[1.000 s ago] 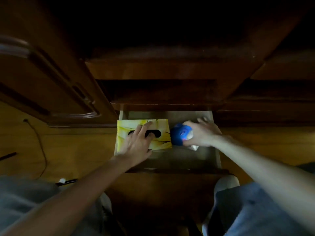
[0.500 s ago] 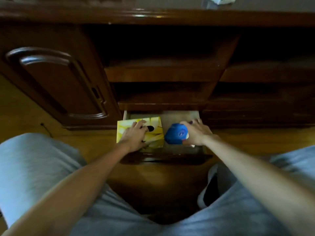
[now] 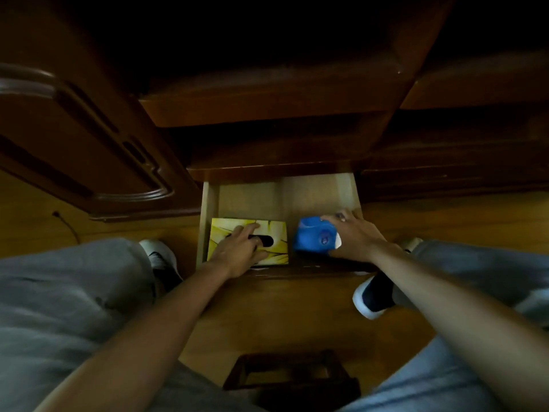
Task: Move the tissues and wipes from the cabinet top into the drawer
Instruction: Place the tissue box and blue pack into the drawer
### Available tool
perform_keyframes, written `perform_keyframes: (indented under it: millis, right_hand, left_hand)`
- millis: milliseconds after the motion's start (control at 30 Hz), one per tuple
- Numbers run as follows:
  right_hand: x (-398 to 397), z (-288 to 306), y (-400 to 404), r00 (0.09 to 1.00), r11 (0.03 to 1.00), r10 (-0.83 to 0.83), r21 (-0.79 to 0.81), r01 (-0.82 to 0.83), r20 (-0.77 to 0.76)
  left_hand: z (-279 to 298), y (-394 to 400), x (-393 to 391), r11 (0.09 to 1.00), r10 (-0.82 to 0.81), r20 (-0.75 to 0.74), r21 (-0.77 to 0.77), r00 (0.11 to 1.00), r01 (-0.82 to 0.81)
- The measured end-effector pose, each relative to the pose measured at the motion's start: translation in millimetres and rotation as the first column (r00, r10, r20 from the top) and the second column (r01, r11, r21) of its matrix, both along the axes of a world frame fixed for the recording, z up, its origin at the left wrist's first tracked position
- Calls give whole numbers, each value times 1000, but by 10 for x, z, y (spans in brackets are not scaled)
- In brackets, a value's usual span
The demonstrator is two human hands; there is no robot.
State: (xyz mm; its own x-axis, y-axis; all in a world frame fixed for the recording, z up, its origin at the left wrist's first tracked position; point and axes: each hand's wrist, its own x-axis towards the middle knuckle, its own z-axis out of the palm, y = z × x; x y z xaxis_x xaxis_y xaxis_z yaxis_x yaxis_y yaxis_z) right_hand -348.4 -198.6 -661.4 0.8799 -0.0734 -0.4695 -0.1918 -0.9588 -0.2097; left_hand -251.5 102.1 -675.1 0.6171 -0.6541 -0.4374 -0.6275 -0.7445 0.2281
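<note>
The light wooden drawer stands pulled out under the dark cabinet. A yellow tissue box lies in its left front part. My left hand rests on top of the box, fingers stretched over the dark slot. To the right of the box, with a small gap between them, is a blue wipes pack. My right hand grips the pack from its right side, fingers curled over its far edge. Whether the pack touches the drawer floor is hidden.
A closed cabinet door with raised moulding is at the left. Open shelves sit above the drawer. My knees and shoes flank the drawer on the wooden floor. A small dark stool stands below. A thin cable lies at left.
The view tipped up, then back down. Both hands stayed on the tissue box and the wipes pack, which now sit at the drawer's front with more bare drawer floor showing behind them.
</note>
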Motion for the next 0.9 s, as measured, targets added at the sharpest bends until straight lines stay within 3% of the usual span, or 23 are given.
perform_keyframes:
  millis: [100,200,367,433,667,767,900]
  right_hand:
    - [30,-166,72,983,984,-178,30,178,31]
    - [82,-266,193,958,958,-288,2,288,-1]
    - [89,-385,432,954,983,-172,13,181,-246]
    - [110,-415,511,948,986,-155,10,164,-278]
    - [293,-510,701,907,906,-386,113,407,-171]
    - [527,-515,621,865,845,-501,192,499,-39]
    - [1064,-582,652,919,896,-389,207,394,-65]
  left_hand:
    - [-125,112,-20,996,77,-35,43,996,-76]
    - [-156,105,-48,995,90,39,42,995,-92]
    - [-209,135,-157,981,189,154,-68,970,-181]
    - [-255,189,-199,968,236,166,-121,957,-218]
    - [-304,205,-220,928,345,178,-210,922,-307]
    - [-322,214,-226,915,380,175,-217,908,-341]
    - [-337,265,-257,889,436,292,-285,851,-358]
